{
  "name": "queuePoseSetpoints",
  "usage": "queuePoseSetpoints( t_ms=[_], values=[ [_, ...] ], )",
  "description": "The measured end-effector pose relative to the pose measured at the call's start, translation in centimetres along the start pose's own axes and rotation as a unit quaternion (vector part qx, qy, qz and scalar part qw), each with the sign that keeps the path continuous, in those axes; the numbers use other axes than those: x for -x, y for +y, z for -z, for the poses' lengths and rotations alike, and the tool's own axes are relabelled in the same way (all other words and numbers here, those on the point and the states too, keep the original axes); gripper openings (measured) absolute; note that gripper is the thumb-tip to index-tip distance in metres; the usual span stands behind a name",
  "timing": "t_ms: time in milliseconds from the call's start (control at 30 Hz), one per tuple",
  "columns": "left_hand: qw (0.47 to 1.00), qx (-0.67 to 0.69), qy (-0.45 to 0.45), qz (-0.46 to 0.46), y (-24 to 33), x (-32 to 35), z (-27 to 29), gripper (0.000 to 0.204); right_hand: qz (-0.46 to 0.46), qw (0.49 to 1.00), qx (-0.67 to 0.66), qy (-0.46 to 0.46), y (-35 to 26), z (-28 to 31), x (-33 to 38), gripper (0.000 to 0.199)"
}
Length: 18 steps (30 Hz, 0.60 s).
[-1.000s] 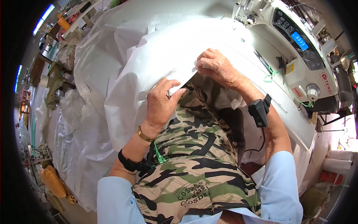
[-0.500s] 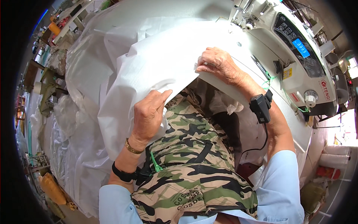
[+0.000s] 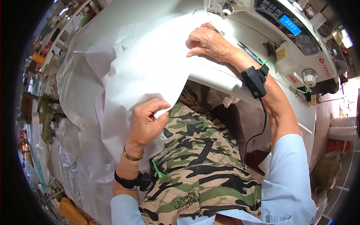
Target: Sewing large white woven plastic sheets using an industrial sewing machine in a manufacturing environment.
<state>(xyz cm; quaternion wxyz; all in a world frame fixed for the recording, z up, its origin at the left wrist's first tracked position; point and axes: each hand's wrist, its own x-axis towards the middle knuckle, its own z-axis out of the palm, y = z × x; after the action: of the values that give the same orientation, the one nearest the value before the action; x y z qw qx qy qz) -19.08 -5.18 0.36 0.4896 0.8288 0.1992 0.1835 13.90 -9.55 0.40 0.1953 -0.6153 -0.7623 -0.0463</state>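
A wide sheet of white, finely textured plastic-like material (image 3: 138, 71) spreads over the sewing machine's table and hangs down on the left. My left hand (image 3: 147, 122) pinches its near edge, thumb against fingers, just above my camouflage apron (image 3: 202, 150). Farther forward, my right hand (image 3: 206, 42) lies on the sheet's right edge close to the sewing machine's head (image 3: 225, 10). Its fingers are bent and press the material, the thumb pointing left. The needle area is partly washed out by bright light.
The sewing machine's body (image 3: 296, 41), with a lit display and a round knob (image 3: 309, 78), stands at the right. Green thread (image 3: 290, 83) trails along it. More crumpled clear plastic (image 3: 71, 138) lies at the left. A cable runs down from my right wrist's black device (image 3: 255, 81).
My right hand has moved forward and left, toward the machine's head, carrying the sheet's edge. My left hand has shifted slightly nearer with its grip on the edge. The view has turned a little.
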Motion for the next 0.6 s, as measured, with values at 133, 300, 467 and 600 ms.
queuePoseSetpoints(
  t_ms=[133, 300, 467, 600],
  values=[
    [0.971, -0.103, -0.007, -0.214, 1.2, -0.8, -2.9, 0.010, -0.038, 0.987, 0.102, 0.117, -0.8, 0.1, 0.3, 0.039],
    [0.943, -0.209, -0.049, -0.253, 1.8, -1.4, -4.0, 0.008, -0.182, 0.969, 0.144, 0.085, -3.5, -0.2, 2.3, 0.034],
    [0.930, -0.248, -0.072, -0.263, 1.6, -2.4, -3.5, 0.011, -0.197, 0.967, 0.124, 0.101, -4.1, -0.1, 3.0, 0.042],
    [0.914, -0.283, -0.061, -0.284, 1.8, -4.1, -3.4, 0.016, -0.245, 0.964, 0.089, 0.046, -3.8, 0.1, 2.8, 0.050]
  ],
)
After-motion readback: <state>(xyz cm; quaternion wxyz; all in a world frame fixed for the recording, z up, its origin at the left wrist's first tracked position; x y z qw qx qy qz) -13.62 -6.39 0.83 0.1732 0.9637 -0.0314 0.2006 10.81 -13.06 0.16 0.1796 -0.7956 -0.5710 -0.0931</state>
